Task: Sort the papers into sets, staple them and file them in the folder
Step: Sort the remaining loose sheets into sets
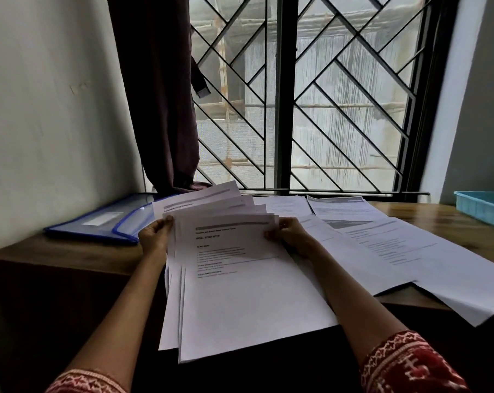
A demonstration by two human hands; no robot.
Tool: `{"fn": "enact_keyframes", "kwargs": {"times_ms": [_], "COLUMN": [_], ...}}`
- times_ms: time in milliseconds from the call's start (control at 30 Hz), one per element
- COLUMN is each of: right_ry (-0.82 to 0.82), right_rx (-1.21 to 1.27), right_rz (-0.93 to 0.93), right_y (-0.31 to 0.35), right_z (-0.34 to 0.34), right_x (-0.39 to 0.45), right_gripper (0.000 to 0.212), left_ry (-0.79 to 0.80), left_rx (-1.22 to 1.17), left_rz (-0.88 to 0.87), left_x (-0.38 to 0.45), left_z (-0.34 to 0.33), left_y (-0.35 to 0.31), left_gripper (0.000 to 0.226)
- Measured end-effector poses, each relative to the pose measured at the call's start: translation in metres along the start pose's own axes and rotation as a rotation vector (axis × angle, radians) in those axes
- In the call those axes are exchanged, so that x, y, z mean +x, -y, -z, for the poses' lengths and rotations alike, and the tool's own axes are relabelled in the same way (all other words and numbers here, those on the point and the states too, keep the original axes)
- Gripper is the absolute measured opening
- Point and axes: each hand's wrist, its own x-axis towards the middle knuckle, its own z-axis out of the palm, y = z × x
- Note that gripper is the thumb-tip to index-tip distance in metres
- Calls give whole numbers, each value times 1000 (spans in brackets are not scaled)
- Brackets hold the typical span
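Head view is showing one brown wooden table (427,215) bearing loose white printed sheets (382,245) and one blue translucent plastic folder (98,222) lying far left, while two hands, left hand (155,236) and right hand (289,234), are gripping one fanned stack of white printed papers (234,279) by its upper corners, one light-blue plastic tray (484,207) sitting far right.

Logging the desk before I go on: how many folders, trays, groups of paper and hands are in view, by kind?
Blue folder: 1
Blue tray: 1
Fanned stack of papers held by left hand and right hand: 1
Spread of loose papers on the desk: 1; sheet count unclear
Hands: 2
Total: 6
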Motion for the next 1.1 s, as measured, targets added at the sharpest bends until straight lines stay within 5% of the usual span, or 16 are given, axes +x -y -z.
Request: {"fn": "enact_keyframes", "kwargs": {"times_ms": [467, 633, 867, 1100], "right_ry": [-45, -188, -406, -340], "right_rx": [-61, -63, -475, -929], "right_rz": [-28, -34, -50, -166], "right_y": [6, 4, 1, 8], "right_z": [-1, 1, 4, -11], "right_x": [-3, -4, 4, 2], "right_gripper": [31, 29, 47, 68], "left_ry": [43, -70, -134, -207], "left_rx": [60, 107, 147, 209], "left_rz": [-34, -87, -345, -561], "left_x": [-2, 27, 58, 59], "left_z": [0, 11, 34, 50], "left_y": [-2, -32, -117, -192], "left_gripper": [29, 32, 27, 27]}}
